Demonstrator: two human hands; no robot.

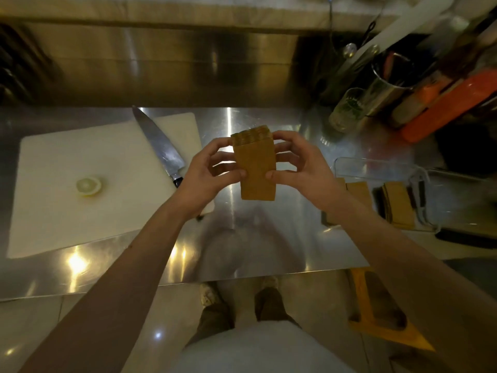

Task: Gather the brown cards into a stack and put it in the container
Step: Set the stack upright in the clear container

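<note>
A stack of brown cards is held upright above the steel counter, between both hands. My left hand grips its left edge and my right hand grips its right edge, thumbs on the front card. A clear plastic container stands to the right on the counter. More brown cards lie inside it, and another brown pile sits partly hidden behind my right forearm.
A white cutting board lies at the left with a lemon half and a large knife on it. Metal cups, a glass and orange items crowd the back right. The counter's front edge runs below my forearms.
</note>
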